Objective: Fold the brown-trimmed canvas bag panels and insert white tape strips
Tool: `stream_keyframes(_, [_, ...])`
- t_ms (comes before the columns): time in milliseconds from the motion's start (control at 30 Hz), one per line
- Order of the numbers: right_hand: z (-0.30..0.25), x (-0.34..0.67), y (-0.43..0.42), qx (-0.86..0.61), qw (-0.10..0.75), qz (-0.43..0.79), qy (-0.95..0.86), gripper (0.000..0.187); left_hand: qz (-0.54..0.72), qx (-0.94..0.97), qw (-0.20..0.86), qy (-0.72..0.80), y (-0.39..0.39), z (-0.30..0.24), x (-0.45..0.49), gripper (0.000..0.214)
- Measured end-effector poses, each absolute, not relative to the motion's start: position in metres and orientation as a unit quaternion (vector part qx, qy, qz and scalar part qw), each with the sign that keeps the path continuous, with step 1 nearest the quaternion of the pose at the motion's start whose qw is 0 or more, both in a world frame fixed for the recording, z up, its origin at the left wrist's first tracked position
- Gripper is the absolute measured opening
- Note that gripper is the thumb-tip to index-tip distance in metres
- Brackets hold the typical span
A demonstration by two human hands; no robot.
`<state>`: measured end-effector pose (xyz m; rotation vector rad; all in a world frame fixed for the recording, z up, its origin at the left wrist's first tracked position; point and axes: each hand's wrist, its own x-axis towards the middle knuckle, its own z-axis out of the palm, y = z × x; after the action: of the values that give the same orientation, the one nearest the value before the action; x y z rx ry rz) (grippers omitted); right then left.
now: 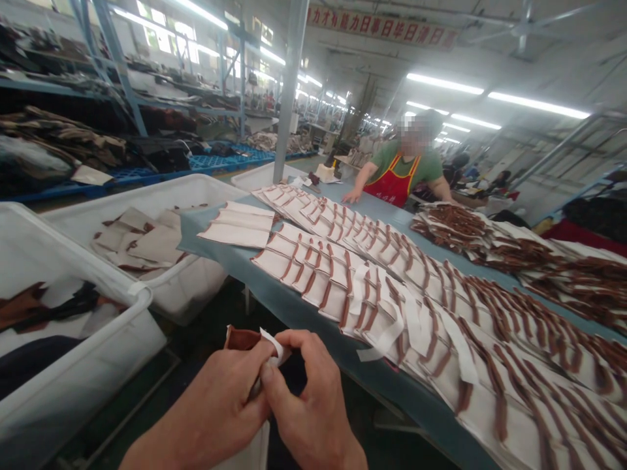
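Where the hands meet: left hand (pixel 230 385) curled closed on brown piece (pixel 242 339); right hand (pixel 311 385), thumb and forefinger pinched at white strip (pixel 271 341).
Brown piece: off table (pixel 220 255), before its near edge; probably light, soft; hold by edge.
White strip: looks thin, likely creases easily; pinch flat near the end.

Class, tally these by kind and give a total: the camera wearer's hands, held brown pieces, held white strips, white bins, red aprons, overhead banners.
Hands: 2 (left hand, right hand)
Brown piece, held: 1
White strip, held: 1
White bins: 3 (one partly hidden)
Red apron: 1
Overhead banner: 1
Total: 9
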<state>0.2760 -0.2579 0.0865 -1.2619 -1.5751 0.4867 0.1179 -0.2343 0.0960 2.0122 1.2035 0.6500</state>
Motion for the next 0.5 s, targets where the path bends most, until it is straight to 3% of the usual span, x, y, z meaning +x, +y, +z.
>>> stream_keyframes(267, [0.086, 0.285, -0.248, -0.489, 0.503, 0.524, -0.484, 0.024, 0.278, 0.829, 0.264, 0.407, -0.227, 0.094, 0.126, 0.019])
stream_keyframes(367, [0.08, 0.287, -0.241, -0.467, 0.522, 0.568, -0.432, 0.032, 0.264, 0.85, 0.216, 0.402, -0.225, 0.087, 0.128, 0.019])
stream_keyframes(500, [0.075, 0.29, -0.237, -0.461, 0.539, 0.577, -0.406, 0.034, 0.272, 0.849, 0.256, 0.375, -0.223, 0.076, 0.13, 0.022])
